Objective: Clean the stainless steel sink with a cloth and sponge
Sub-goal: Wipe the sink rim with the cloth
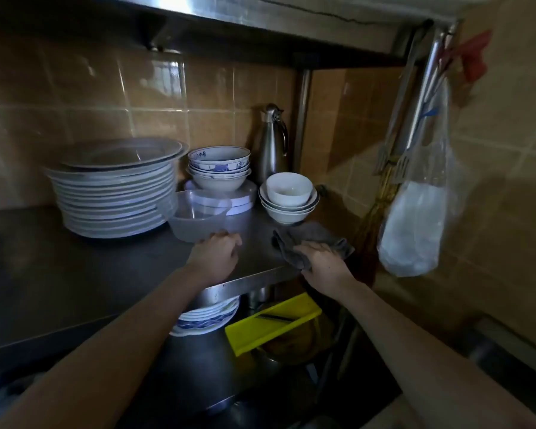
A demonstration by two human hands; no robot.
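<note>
A dark grey cloth (307, 238) lies bunched on the right end of a stainless steel shelf (75, 274). My right hand (322, 264) presses down on the cloth and grips it near the shelf's front corner. My left hand (215, 257) rests on the shelf with its fingers curled against the near rim of a clear plastic container (198, 216); whether it grips the rim is unclear. No sink and no sponge are visible.
On the shelf stand a tall stack of white plates (115, 193), blue-patterned bowls (219, 167), white bowls (288, 196) and a steel jug (271, 144). A plastic bag (415, 218) hangs at the right. Below are more plates (208, 317) and a yellow board (273, 323).
</note>
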